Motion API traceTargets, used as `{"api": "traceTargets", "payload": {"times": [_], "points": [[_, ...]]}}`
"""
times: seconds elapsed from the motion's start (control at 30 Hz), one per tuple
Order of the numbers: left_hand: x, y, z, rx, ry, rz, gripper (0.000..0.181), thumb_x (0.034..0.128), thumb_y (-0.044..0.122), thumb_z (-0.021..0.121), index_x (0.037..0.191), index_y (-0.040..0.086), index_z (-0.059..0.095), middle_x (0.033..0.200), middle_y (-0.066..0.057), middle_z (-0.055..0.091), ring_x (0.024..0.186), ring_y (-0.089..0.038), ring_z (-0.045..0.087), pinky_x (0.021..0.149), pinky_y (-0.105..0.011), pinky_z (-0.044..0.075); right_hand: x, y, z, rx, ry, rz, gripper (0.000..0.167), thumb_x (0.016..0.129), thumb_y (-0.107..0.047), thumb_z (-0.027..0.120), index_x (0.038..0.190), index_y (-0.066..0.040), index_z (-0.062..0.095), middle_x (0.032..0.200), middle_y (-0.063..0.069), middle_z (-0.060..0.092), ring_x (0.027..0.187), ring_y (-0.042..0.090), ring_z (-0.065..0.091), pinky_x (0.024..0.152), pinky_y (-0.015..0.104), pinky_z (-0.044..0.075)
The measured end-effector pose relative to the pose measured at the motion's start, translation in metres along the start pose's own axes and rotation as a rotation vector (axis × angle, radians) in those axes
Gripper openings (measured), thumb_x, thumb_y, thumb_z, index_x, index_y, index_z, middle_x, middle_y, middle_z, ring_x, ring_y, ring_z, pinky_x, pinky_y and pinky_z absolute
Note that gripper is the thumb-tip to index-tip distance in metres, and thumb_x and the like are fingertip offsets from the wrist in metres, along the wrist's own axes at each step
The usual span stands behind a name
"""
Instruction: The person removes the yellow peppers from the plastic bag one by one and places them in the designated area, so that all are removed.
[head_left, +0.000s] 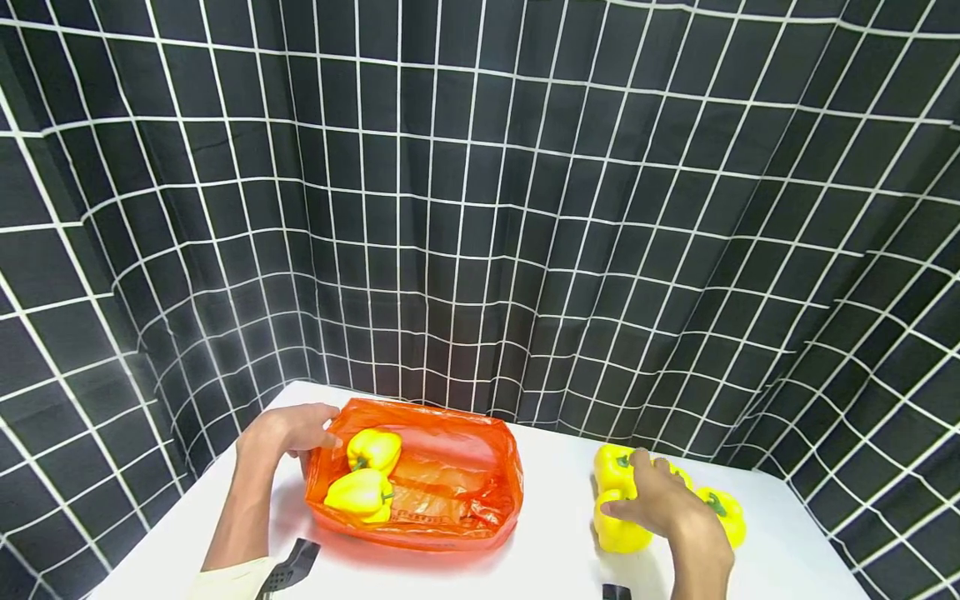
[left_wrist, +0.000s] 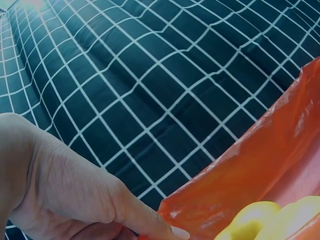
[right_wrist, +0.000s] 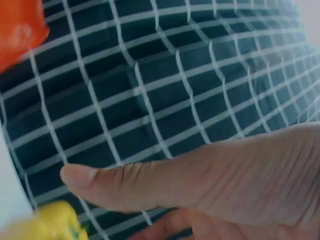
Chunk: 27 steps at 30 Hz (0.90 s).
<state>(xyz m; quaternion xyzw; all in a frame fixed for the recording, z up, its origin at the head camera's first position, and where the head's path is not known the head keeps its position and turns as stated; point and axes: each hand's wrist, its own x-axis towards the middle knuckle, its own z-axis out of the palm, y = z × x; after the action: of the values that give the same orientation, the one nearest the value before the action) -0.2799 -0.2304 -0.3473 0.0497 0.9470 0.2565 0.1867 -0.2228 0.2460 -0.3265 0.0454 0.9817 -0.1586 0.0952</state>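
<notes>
An open orange-red plastic bag (head_left: 420, 539) lies on the left half of the white table, its mouth facing up. Two yellow bell peppers (head_left: 358, 492) are inside, at its left end. My left hand (head_left: 288, 429) pinches the bag's left rim, thumb on the inner side; the left wrist view shows the thumb against the plastic (left_wrist: 250, 160). On the right, my right hand (head_left: 667, 500) hovers over a group of yellow bell peppers (head_left: 624, 535), thumb and fingers spread apart. It partly covers some of them. In the right wrist view, one pepper (right_wrist: 55, 220) appears beyond the thumb.
Another yellow pepper (head_left: 731, 523) sits at the right of the group, beside my right wrist. The white table (head_left: 558, 492) shows between bag and peppers. A black curtain with white grid lines (head_left: 480, 208) hangs behind the table and along both sides.
</notes>
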Motion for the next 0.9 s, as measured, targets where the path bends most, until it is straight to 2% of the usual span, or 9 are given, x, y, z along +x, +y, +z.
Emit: {"api": "traceTargets", "payload": {"times": [0.13, 0.27, 0.33, 0.43, 0.53, 0.6, 0.8, 0.9], "points": [[-0.001, 0.0, 0.0, 0.006, 0.009, -0.019, 0.05, 0.0976, 0.017, 0.069, 0.143, 0.0, 0.054, 0.1, -0.005, 0.072, 0.07, -0.018, 0.072, 0.09, -0.053, 0.062, 0.001, -0.037, -0.004, -0.036, 0.04, -0.15, 0.077, 0.083, -0.034, 0.088, 0.145, -0.011, 0.049, 0.138, 0.025, 0.055, 0.124, 0.043, 0.059, 0.094, 0.069, 0.056], [-0.001, -0.001, -0.001, 0.01, 0.005, -0.025, 0.05, 0.0983, 0.018, 0.069, 0.143, 0.0, 0.053, 0.094, -0.005, 0.074, 0.069, -0.018, 0.073, 0.091, -0.052, 0.062, 0.005, -0.082, -0.004, -0.067, 0.056, -0.315, 0.06, 0.086, -0.031, 0.085, 0.137, -0.019, 0.056, 0.138, 0.015, 0.06, 0.13, 0.038, 0.058, 0.1, 0.063, 0.055], [-0.002, -0.001, -0.001, 0.009, 0.002, -0.023, 0.049, 0.0989, 0.017, 0.068, 0.142, -0.001, 0.053, 0.089, -0.005, 0.074, 0.068, -0.019, 0.074, 0.091, -0.052, 0.062, 0.012, -0.104, -0.002, -0.083, 0.037, -0.403, 0.054, 0.087, -0.028, 0.084, 0.133, -0.02, 0.058, 0.134, 0.013, 0.062, 0.127, 0.034, 0.06, 0.101, 0.058, 0.056], [-0.002, -0.002, -0.001, 0.011, -0.002, -0.013, 0.045, 0.0997, 0.016, 0.067, 0.14, -0.001, 0.054, 0.082, -0.005, 0.075, 0.067, -0.021, 0.076, 0.09, -0.051, 0.062, 0.028, -0.136, 0.003, -0.123, -0.03, -0.532, 0.045, 0.091, -0.026, 0.081, 0.129, -0.017, 0.059, 0.129, 0.011, 0.065, 0.123, 0.03, 0.063, 0.103, 0.052, 0.055], [-0.002, -0.003, 0.0, 0.01, 0.001, -0.012, 0.043, 0.0993, 0.016, 0.067, 0.137, -0.001, 0.056, 0.082, -0.005, 0.074, 0.066, -0.02, 0.076, 0.089, -0.05, 0.062, 0.045, -0.164, 0.012, -0.193, -0.117, -0.641, 0.044, 0.094, -0.026, 0.078, 0.132, -0.013, 0.06, 0.133, 0.011, 0.067, 0.124, 0.027, 0.064, 0.108, 0.047, 0.054], [-0.002, -0.003, 0.001, 0.016, 0.002, -0.008, 0.042, 0.0994, 0.016, 0.068, 0.137, -0.001, 0.056, 0.079, -0.006, 0.075, 0.065, -0.021, 0.076, 0.086, -0.048, 0.062, 0.055, -0.181, 0.019, -0.233, -0.177, -0.677, 0.045, 0.096, -0.028, 0.076, 0.136, -0.014, 0.06, 0.135, 0.008, 0.069, 0.125, 0.025, 0.065, 0.109, 0.045, 0.053], [-0.003, -0.001, 0.0, 0.034, 0.024, -0.028, 0.041, 0.0981, 0.018, 0.069, 0.135, 0.002, 0.059, 0.091, -0.005, 0.07, 0.068, -0.018, 0.072, 0.086, -0.046, 0.063, 0.076, -0.224, 0.042, -0.332, -0.322, -0.772, 0.053, 0.098, -0.029, 0.073, 0.146, -0.015, 0.055, 0.14, 0.005, 0.067, 0.125, 0.019, 0.065, 0.11, 0.035, 0.052], [-0.003, -0.001, -0.001, 0.042, 0.023, -0.031, 0.039, 0.0986, 0.018, 0.068, 0.133, 0.003, 0.06, 0.084, -0.005, 0.073, 0.066, -0.018, 0.072, 0.083, -0.044, 0.061, 0.084, -0.24, 0.054, -0.364, -0.356, -0.821, 0.055, 0.098, -0.029, 0.072, 0.148, -0.017, 0.054, 0.144, 0.003, 0.064, 0.129, 0.016, 0.062, 0.111, 0.031, 0.05]]}}
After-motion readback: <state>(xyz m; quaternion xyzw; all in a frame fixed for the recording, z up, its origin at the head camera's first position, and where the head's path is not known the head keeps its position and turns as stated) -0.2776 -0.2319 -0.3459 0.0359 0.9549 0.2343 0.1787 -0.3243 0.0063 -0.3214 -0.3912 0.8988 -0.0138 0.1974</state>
